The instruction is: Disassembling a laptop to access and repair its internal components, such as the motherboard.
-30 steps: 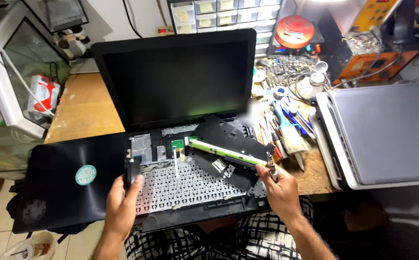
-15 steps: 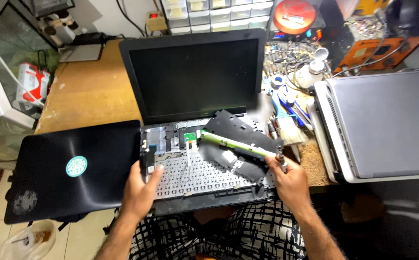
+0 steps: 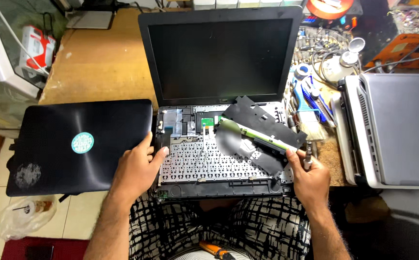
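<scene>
Opened laptop [image 3: 219, 159] at table [image 3: 99, 62] edge. Left hand [image 3: 135, 168] flat, fingers spread, on laptop's left edge. Right hand [image 3: 308, 175] pinches screwdriver [image 3: 308, 155] at laptop's right; black panel [image 3: 255, 132] runs diagonally toward it, nearer right hand.

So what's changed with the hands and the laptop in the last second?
The left hand slid left, off the bare keyboard frame to the laptop's left edge, beside the black lid. The right hand still grips a small tool by the black sheet, which hasn't moved. Screen still open and dark.
</scene>
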